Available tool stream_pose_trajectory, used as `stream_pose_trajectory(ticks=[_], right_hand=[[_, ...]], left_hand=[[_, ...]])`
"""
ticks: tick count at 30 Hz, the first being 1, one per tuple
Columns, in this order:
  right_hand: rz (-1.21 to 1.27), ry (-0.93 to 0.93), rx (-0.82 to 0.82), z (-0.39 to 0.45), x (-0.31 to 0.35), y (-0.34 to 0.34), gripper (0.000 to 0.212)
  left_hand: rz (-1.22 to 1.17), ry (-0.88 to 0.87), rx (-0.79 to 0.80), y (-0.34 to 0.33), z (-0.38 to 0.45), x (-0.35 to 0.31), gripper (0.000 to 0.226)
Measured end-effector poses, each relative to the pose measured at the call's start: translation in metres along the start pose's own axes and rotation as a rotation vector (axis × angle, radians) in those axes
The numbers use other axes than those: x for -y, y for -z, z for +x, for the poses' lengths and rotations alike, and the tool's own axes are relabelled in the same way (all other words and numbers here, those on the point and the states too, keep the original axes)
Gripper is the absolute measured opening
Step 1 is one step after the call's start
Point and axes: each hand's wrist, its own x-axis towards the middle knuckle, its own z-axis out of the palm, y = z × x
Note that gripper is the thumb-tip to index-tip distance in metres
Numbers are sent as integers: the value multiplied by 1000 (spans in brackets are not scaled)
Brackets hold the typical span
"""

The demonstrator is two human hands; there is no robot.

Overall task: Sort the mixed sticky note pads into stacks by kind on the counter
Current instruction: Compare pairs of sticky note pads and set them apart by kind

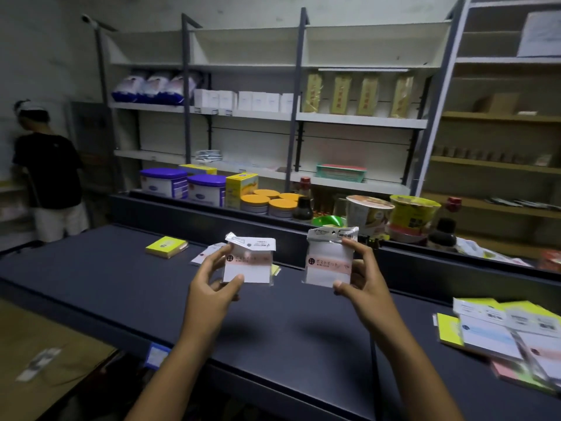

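Head view: the left hand (212,287) pinches one wrapped white pad (249,262) and the right hand (362,284) pinches a matching pad (329,262), both held above the dark table (121,287). They look light, with slippery film wrapping, so edge grips suit them. Unsorted pads (498,332) lie right; a yellow pad (166,246) lies left.

Both forearms raised, left hand (209,287) and right hand (362,287) each apparently pinching between thumb and fingers.

Counter (121,278) matt; pad wrappers (329,238) glossy plastic.
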Motion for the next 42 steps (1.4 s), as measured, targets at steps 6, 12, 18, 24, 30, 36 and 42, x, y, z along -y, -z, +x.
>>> stream_pose_trajectory(ticks=[6, 12, 18, 24, 30, 36, 42], right_hand=[[16, 31, 63, 26, 1, -30, 75], [13, 26, 70, 41, 2, -56, 77], [-7, 11, 46, 58, 3, -88, 73], [-13, -16, -66, 84, 0, -128, 69], [-35, -26, -136, 107, -9, -174, 69], [-46, -49, -157, 131, -13, -200, 70], [-31, -48, -173, 154, -9, -218, 68]], left_hand=[[45, -30, -65, 30, 16, -1, 51], [47, -49, -84, 56, 41, 7, 52], [40, -27, -49, 81, 82, 25, 52], [110, 16, 76, 110, 136, 60, 53], [238, 39, 224, 124, 189, 96, 51], [385, 124, 330, 125, 220, 123, 53], [560, 139, 403, 122, 230, 131, 52]])
